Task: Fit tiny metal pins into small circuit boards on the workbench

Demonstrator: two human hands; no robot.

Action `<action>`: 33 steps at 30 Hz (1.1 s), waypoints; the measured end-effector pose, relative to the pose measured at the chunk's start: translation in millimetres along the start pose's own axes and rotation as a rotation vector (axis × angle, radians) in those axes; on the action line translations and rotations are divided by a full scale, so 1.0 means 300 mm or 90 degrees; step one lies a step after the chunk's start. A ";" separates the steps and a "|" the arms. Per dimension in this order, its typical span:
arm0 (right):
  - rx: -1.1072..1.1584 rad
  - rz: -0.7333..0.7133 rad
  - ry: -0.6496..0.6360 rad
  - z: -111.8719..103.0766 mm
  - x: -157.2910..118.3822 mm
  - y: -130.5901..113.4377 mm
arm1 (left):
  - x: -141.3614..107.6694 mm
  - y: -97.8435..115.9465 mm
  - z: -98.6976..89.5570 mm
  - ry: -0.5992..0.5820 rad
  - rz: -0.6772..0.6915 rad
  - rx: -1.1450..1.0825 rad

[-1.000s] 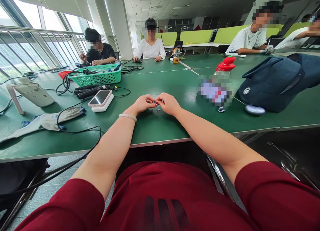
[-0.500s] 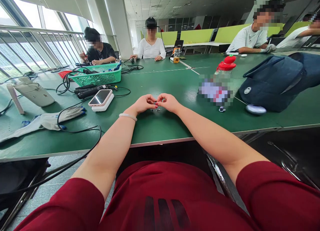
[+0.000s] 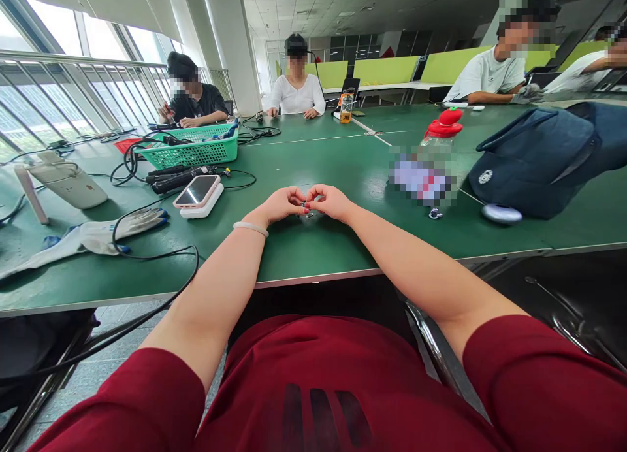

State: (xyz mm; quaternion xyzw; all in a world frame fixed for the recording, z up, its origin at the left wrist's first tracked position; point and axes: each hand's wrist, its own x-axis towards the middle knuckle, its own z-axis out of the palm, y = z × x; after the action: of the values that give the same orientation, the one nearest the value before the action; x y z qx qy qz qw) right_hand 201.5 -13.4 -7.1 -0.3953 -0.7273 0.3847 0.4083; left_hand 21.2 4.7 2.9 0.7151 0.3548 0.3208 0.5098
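My left hand (image 3: 285,204) and my right hand (image 3: 329,202) meet just above the green table (image 3: 313,249), near its front edge. The thumb and fingers of each are closed in a pinch, with the fingertips touching or nearly touching. Something small and dark shows between the fingertips, mostly hidden and too small to name. Under the hands, a few tiny shiny metallic pieces (image 3: 308,215) lie on the table top. A pale bangle is on my left wrist.
Left of my hands are a phone (image 3: 198,189) on a white case, a glove (image 3: 108,233), black cables and a green basket (image 3: 196,148). Rightward are a red-lidded jar (image 3: 443,129), a round pale object (image 3: 502,214) and a navy bag (image 3: 533,158). Several people sit around the table.
Both hands have sunk very slightly towards the table, still pinched together. The fingertips have shifted a little around the small thing between them.
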 end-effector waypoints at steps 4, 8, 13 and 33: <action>0.006 0.013 0.000 -0.001 0.002 0.003 | 0.002 -0.003 -0.001 -0.001 -0.001 0.005; 0.012 0.028 -0.006 -0.001 0.000 0.003 | 0.000 -0.001 0.001 0.000 -0.001 0.012; -0.031 0.012 -0.001 0.000 -0.006 -0.006 | -0.005 0.005 0.006 0.000 -0.005 0.019; -0.524 -0.243 -0.125 0.042 0.014 0.039 | 0.036 -0.046 -0.041 0.261 0.006 0.109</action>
State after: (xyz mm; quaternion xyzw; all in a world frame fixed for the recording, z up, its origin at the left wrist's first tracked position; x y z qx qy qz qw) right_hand 191.9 -8.1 -20.9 -0.3451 -0.9146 0.0176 0.2099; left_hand 14.4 23.0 -5.9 0.6768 0.4737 0.4309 0.3631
